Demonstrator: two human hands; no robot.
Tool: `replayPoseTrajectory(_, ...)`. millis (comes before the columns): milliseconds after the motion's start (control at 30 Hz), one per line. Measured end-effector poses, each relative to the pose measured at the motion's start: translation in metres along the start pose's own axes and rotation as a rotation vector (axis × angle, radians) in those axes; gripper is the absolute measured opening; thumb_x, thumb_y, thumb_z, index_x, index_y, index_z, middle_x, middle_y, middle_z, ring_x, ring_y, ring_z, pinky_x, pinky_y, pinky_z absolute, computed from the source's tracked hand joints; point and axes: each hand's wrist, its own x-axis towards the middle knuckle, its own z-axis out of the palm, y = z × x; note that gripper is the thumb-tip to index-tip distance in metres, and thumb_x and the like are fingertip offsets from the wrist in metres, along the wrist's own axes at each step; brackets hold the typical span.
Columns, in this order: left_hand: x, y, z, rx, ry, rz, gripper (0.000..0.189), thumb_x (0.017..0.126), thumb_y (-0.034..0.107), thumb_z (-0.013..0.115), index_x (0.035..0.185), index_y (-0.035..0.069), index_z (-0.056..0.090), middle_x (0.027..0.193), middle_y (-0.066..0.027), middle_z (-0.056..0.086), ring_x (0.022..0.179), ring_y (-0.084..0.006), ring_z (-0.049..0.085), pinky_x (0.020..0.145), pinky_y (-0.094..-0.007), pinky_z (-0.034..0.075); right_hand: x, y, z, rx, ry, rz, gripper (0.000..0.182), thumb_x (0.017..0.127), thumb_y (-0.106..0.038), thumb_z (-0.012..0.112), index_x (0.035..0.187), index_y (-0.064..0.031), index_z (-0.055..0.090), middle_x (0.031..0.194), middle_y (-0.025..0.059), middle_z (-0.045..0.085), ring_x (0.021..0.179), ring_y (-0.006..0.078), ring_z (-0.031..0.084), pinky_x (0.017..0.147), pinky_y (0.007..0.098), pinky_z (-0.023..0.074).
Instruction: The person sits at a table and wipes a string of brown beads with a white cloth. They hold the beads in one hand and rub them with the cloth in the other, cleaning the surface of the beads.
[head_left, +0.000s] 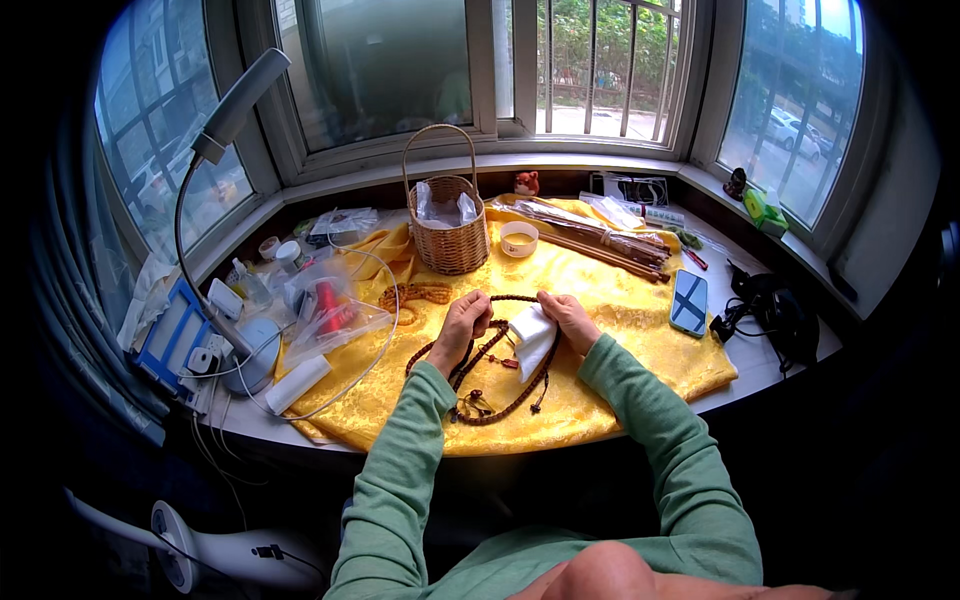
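A long loop of dark brown prayer beads (517, 414) hangs from both hands down onto a yellow brocade cloth (615, 367). My left hand (466, 322) grips the strand at its upper left. Between the hands a short stretch of beads is held up, and my right hand (568, 321) pinches its other end. A white cloth or tissue (534, 345) hangs just under my right hand, seemingly held by it too. Dark cords with small beads and a red pendant (510, 364) lie inside the loop. Amber-coloured beads (416, 294) rest left of my left hand.
Behind stand a wicker basket (450, 244), a round bowl (519, 240) and wrapped brown sticks (600, 244). A phone (688, 302) and a black cabled item (776, 315) lie right. Left are a desk lamp (244, 97), plastic bags (330, 307), a white roll (298, 384) and a looping white cable.
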Motion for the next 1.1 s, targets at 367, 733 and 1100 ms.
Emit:
replayPoseTrajectory(367,0.002,-0.004,-0.001,0.008,-0.009,-0.019,0.018,0.075,-0.001,0.033,0.076,0.004,0.051,0.057,0.0019,0.044,0.046,-0.0048,0.035,0.044,-0.0175,0.029,0.001,0.003,-0.003,0.032,-0.087,0.001,0.021,0.084,-0.029,0.058,0.076,-0.0094,0.058,0.066,-0.0052,0.053,0.056,0.0031,0.043,0.053,0.0173,0.0356)
replayPoseTrajectory(733,0.001,-0.002,-0.004,-0.145,0.067,0.001,0.019,0.073,-0.002,0.034,0.081,0.002,0.051,0.054,0.0010,0.040,0.045,-0.0072,0.032,0.044,-0.0200,0.026,-0.005,-0.004,0.007,0.074,-0.132,0.015,0.017,0.087,-0.021,0.053,0.094,-0.0060,0.055,0.082,-0.0012,0.057,0.074,0.0060,0.052,0.067,0.0208,0.0455)
replayPoseTrajectory(1100,0.002,-0.001,-0.006,-0.156,0.022,-0.028,0.014,0.079,0.013,0.042,0.083,0.002,0.051,0.054,0.0012,0.040,0.045,-0.0066,0.031,0.042,-0.0199,0.026,-0.001,-0.003,0.000,0.004,-0.075,-0.017,0.029,0.084,-0.032,0.057,0.066,-0.0100,0.054,0.060,-0.0032,0.050,0.051,0.0057,0.042,0.050,0.0209,0.0372)
